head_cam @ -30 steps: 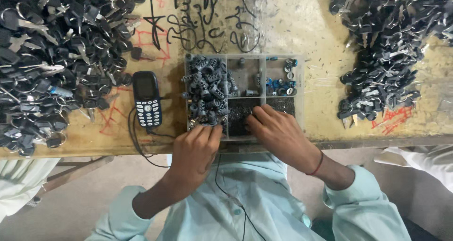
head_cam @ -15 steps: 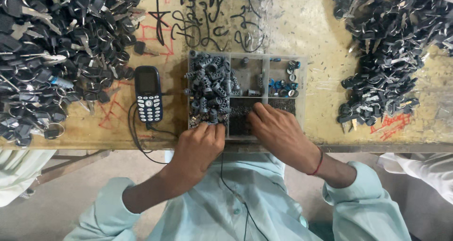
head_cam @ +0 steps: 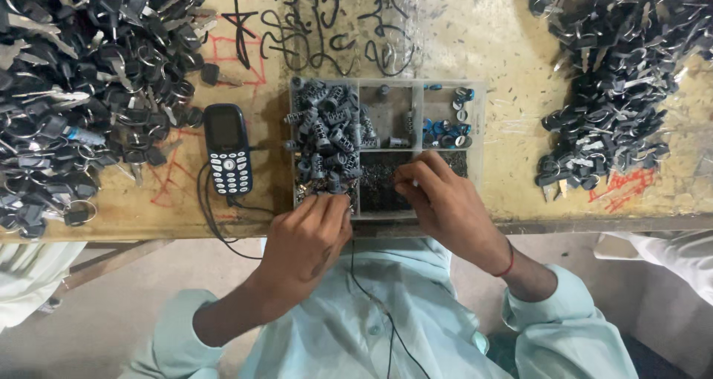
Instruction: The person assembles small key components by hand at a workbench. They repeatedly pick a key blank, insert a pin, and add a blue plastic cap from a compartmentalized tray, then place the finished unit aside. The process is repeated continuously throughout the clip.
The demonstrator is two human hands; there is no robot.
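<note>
Left hand [head_cam: 308,234] curled, grip unclear, at tray [head_cam: 475,89]'s grey cylinders [head_cam: 327,138]; right hand [head_cam: 442,197] pinching dark bits [head_cam: 375,182].

One head camera looks steeply down, close over the workbench [head_cam: 512,67].

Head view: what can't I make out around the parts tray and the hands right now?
- Left hand: fingertips curl under; anything pinched there is hidden.
- Right hand covers part of the dark compartment of the parts tray; small pieces too fine to identify.
- Key piles cut off by frame edges.
- Phone screen dark.
</note>
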